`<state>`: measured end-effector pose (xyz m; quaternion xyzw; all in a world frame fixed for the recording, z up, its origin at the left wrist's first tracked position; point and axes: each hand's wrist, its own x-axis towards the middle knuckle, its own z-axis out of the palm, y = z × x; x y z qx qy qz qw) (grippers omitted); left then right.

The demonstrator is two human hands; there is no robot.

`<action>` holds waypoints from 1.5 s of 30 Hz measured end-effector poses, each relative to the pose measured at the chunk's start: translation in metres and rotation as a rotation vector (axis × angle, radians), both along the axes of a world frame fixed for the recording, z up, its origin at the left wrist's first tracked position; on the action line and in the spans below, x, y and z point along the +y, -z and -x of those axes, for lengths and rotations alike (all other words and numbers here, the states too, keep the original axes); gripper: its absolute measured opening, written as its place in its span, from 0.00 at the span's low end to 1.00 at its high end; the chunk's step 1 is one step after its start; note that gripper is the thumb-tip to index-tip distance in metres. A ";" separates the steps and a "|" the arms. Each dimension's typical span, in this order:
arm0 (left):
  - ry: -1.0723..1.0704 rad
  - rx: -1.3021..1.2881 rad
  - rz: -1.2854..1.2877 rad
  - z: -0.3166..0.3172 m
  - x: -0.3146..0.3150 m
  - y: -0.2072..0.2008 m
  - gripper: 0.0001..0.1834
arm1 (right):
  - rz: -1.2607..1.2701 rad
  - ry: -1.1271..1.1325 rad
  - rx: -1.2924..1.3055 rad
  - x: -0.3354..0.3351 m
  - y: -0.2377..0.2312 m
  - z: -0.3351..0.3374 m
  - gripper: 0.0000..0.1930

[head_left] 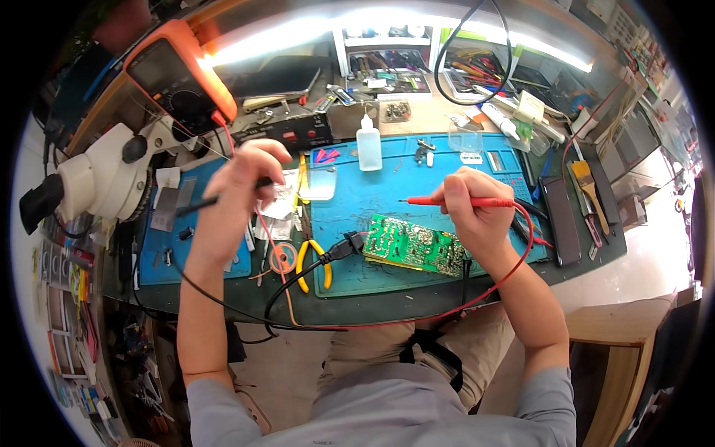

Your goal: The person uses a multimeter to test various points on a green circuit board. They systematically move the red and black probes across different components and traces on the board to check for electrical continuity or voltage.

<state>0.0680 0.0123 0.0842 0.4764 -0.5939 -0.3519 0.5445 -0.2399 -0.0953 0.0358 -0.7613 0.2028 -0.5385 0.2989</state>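
Note:
My right hand is closed round a red test probe, whose tip points left above the blue mat. Below that tip lies a green circuit board, solder side up, not touched by the probe. My left hand is raised over the left side of the bench, fingers curled round a black test probe. A black power cord's plug meets the board's left end. An orange multimeter stands tilted at the back left, a red lead plugged into it. The red lead loops below my right hand.
A white microscope stands at the left. Yellow-handled pliers and a spool lie left of the board. A clear squeeze bottle stands behind it. A dark phone and a brush lie at the right.

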 end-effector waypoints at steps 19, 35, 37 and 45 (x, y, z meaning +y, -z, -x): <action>0.271 -0.147 -0.097 0.038 -0.029 0.070 0.10 | -0.023 0.040 -0.010 -0.003 0.000 -0.003 0.13; 0.212 -0.256 0.062 0.044 -0.035 0.080 0.07 | 0.035 -0.025 0.055 -0.016 -0.014 0.013 0.22; 0.204 -0.245 0.067 0.043 -0.034 0.080 0.08 | -0.082 0.018 0.036 -0.012 -0.012 0.012 0.23; 0.234 -0.220 0.127 0.037 -0.036 0.078 0.09 | -0.020 0.046 -0.017 -0.014 0.004 0.018 0.28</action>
